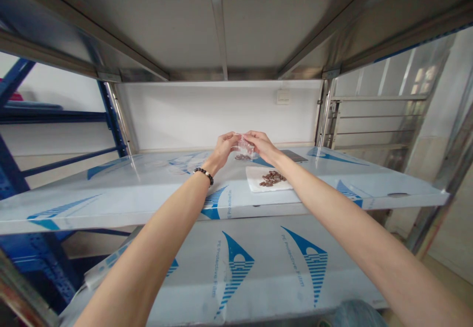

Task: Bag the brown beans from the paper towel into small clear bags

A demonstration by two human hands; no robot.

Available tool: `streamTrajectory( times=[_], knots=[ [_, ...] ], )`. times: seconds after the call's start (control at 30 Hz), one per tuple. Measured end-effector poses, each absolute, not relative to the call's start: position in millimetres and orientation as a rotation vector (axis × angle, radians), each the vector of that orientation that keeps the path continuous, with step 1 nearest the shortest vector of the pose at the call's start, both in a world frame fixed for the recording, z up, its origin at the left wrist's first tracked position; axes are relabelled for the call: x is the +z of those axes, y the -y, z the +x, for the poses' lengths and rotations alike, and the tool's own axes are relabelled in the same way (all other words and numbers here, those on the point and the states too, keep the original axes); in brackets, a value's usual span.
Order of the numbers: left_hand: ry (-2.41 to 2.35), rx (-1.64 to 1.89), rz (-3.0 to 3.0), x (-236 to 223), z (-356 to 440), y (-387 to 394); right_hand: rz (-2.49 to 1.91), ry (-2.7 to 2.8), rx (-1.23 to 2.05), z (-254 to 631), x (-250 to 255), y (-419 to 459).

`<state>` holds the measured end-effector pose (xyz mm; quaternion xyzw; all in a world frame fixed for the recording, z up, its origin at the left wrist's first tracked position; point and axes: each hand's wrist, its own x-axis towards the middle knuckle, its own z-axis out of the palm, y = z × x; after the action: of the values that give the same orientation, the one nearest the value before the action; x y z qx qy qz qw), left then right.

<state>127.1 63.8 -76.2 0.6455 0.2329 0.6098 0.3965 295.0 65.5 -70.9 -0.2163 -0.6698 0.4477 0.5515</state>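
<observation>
My left hand (225, 147), with a beaded bracelet (205, 173) on its wrist, pinches one side of a small clear plastic bag (244, 145). My right hand (262, 145) pinches the bag's other side, so it hangs between both hands above the shelf. Whether anything is inside the bag, I cannot tell. Just below and behind it lies a small group of brown pieces (242, 158). Closer to me, left of my right forearm, a pile of small brown capsule-like pieces (272, 178) rests on a white sheet (254, 181).
The shelf (148, 179) carries blue-printed protective film. A dark flat object (293, 156) lies behind my right forearm. Clear plastic (185, 163) lies left of my left hand. A metal shelf (185, 31) hangs overhead, and a lower shelf (266, 268) juts out below.
</observation>
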Motion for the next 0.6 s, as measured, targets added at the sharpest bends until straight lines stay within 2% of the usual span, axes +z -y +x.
streamTrajectory(
  times=[0.33, 0.6],
  knots=[
    [-0.531, 1.475, 1.642, -77.4, 127.6, -61.7, -0.518, 1.602, 1.098, 296.5, -68.2, -65.1],
    [-0.571, 1.572, 1.558, -76.7, 124.9, -61.8, -0.540, 1.496, 1.052, 297.5, -67.9, -68.4]
  ],
)
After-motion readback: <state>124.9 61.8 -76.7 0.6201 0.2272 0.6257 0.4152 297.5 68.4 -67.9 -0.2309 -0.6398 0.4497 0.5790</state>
